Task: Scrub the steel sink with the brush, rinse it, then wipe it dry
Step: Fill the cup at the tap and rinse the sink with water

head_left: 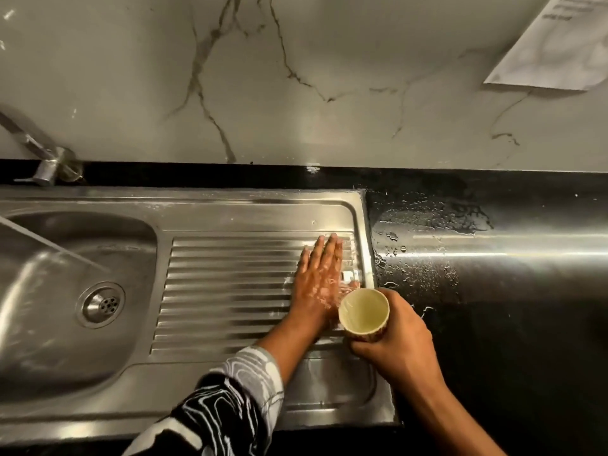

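Note:
The steel sink (98, 199) fills the lower left, with a basin and round drain (102, 304) on the left and a ribbed drainboard (223, 291) on the right. My left hand (317, 278) lies flat with straight fingers on the drainboard's right end, wet with water running over it. My right hand (391, 340) grips a cream cup (363, 314) tilted toward the left hand, and water pours from it onto the ribs. No brush or cloth is in view.
A steel tap (42, 153) stands at the back left, a stream of water running from the left into the basin. The black countertop (493, 291) to the right carries puddles and droplets. A marble backsplash (296, 77) rises behind, with a paper sheet (552, 44) at top right.

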